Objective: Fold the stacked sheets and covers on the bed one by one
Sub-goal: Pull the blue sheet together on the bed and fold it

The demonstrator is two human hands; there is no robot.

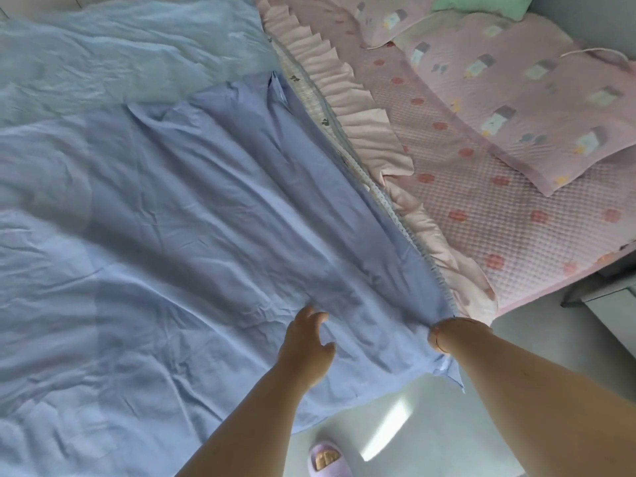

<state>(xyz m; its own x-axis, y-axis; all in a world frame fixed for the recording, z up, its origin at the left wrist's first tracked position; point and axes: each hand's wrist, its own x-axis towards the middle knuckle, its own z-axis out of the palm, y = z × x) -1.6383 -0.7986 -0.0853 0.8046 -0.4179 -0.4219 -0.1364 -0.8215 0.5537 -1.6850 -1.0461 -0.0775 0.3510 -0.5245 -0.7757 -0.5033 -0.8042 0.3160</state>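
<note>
Fingers (311, 316) of the left hand (306, 342) lie loosely spread, straight-ish, resting flat on the blue sheet (192, 242), w/ thumb out toward 3 o'clock. Right hand (444, 333), just beside at 3 o'clock, is turned under: fingers mostly hidden, but they bunch and grip the sheet's edge where cloth gathers into a tight pucker; exact finger layout can't be told. Sheet corner hangs off the bed's near edge below that grip, toward 5 o'clock. Nearer still, at 6 o'clock, a foot in a lilac slipper (325, 459) stands on the pale floor (447, 425). Sheet spreads wrinkled over most of the bed, from the hands out to 9 and 11 o'clock; a paler blue layer (120, 53) lies at its far end. Along its right side, a pink ruffled cover (371, 132) runs from 4 to 12 o'clock. Beyond that, at 2 o'clock, the pink waffle mattress pad (481, 208) w/ red flowers, and farther, a pink printed pillow (537, 108) on it. Green cushion (481, 3) at far top, approx 1 o'clock.
</note>
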